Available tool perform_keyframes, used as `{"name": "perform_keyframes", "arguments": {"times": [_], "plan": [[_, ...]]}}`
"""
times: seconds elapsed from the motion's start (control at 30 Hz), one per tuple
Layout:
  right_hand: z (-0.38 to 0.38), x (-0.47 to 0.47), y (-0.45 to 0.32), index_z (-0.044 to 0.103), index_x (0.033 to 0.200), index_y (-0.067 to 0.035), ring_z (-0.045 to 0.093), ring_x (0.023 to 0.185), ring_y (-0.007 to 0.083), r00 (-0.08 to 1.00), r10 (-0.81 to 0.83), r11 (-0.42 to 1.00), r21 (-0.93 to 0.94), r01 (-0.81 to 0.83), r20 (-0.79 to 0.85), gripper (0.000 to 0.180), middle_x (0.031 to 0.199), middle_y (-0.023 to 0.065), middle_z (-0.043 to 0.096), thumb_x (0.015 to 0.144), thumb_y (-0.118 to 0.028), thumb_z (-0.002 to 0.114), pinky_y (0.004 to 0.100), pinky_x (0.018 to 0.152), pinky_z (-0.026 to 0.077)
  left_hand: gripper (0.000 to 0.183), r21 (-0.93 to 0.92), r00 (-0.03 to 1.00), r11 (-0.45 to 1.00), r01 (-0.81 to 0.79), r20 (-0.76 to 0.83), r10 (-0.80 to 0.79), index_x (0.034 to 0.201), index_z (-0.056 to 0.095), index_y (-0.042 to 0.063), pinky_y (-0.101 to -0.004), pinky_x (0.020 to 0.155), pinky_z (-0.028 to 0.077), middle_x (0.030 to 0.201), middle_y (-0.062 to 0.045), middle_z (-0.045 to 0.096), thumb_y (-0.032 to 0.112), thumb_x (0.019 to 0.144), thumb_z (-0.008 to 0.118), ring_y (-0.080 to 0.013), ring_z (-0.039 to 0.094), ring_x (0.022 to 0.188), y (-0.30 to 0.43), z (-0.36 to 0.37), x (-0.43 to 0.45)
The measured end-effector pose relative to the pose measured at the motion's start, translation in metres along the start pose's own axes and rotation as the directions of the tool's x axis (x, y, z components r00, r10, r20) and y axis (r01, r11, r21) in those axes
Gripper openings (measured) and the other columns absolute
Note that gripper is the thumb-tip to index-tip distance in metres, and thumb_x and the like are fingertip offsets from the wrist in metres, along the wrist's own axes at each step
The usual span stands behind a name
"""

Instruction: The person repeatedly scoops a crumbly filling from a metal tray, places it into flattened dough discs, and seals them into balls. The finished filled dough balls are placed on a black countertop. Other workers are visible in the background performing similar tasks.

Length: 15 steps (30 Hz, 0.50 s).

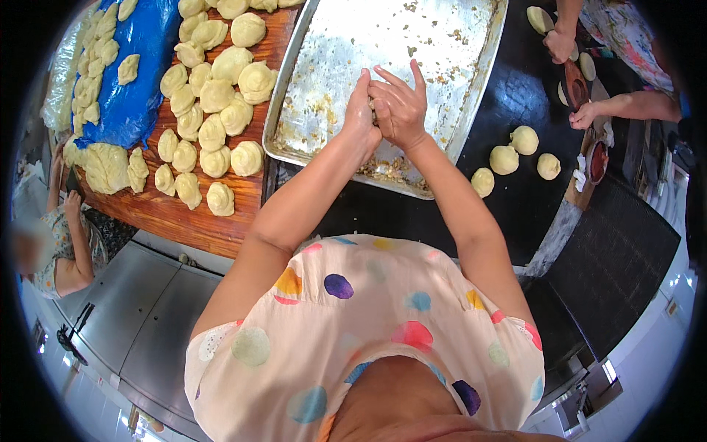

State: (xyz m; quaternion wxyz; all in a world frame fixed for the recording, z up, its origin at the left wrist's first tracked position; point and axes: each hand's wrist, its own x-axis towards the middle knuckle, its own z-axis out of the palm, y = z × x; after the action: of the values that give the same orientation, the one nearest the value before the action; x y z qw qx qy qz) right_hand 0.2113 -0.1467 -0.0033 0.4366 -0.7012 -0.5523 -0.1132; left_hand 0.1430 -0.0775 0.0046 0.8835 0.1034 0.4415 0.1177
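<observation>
My left hand point(362, 119) and my right hand point(399, 108) are pressed together over a large metal baking tray point(381, 33). A small clump of filling point(373, 112) shows between the palms, mostly hidden by the fingers. My left fingers curl around it, and several fingers of my right hand are spread. Bits of seed or nut filling point(386, 167) lie scattered in the tray, thickest near its front edge. To the left, many dough pieces point(216, 95) rest on a wooden board. Several round dough balls point(504, 160) sit on the black worktop to the right.
A blue plastic sheet point(132, 61) with more dough lies at the far left, near a large dough mass point(107, 168). A co-worker's hands point(560, 45) hold a wooden mould point(576, 85) at the right. Another person point(77, 237) works at the left with a blade.
</observation>
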Motion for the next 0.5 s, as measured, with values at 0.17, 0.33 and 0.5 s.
{"name": "perform_keyframes", "arguments": {"times": [0.17,0.33,0.5], "plan": [[0.022,-0.013,0.007,0.066,0.077,-0.006,0.066,0.082,0.0243,0.996,-0.047,0.998,0.047,0.05,-0.074,0.019,0.084,0.0062,0.069,0.088,-0.016,0.054,0.0558,0.106,0.035,0.036,0.022,0.997,0.997,-0.072,0.033,0.071,0.102,0.055,0.006,-0.0303,0.079,0.053,0.098,-0.009,0.061,0.039,0.102,0.04,-0.0165,0.061,0.093,-0.006,-0.019,0.009],[0.025,-0.01,0.003,0.067,0.096,-0.003,0.061,0.102,0.0286,0.992,0.013,0.999,0.033,-0.017,0.129,0.025,0.104,0.0103,0.067,0.09,-0.023,0.054,0.052,0.106,0.036,0.05,-0.02,0.997,0.997,-0.078,0.001,0.078,0.086,0.056,0.007,-0.028,0.068,0.054,0.082,-0.006,0.061,0.052,0.099,0.04,-0.0174,0.062,0.075,0.008,-0.016,0.018],[0.005,0.001,0.05,0.046,0.134,0.0,0.043,0.131,0.0317,0.855,0.518,0.838,0.18,-0.514,0.027,0.047,0.139,0.0175,0.047,0.098,-0.029,0.047,0.0398,0.11,0.031,0.054,-0.126,0.982,0.981,0.145,0.143,-0.127,0.08,0.061,0.004,-0.0412,0.071,0.054,0.072,-0.009,0.061,0.056,0.092,0.05,-0.0233,0.059,0.061,0.05,-0.033,0.034]]}}
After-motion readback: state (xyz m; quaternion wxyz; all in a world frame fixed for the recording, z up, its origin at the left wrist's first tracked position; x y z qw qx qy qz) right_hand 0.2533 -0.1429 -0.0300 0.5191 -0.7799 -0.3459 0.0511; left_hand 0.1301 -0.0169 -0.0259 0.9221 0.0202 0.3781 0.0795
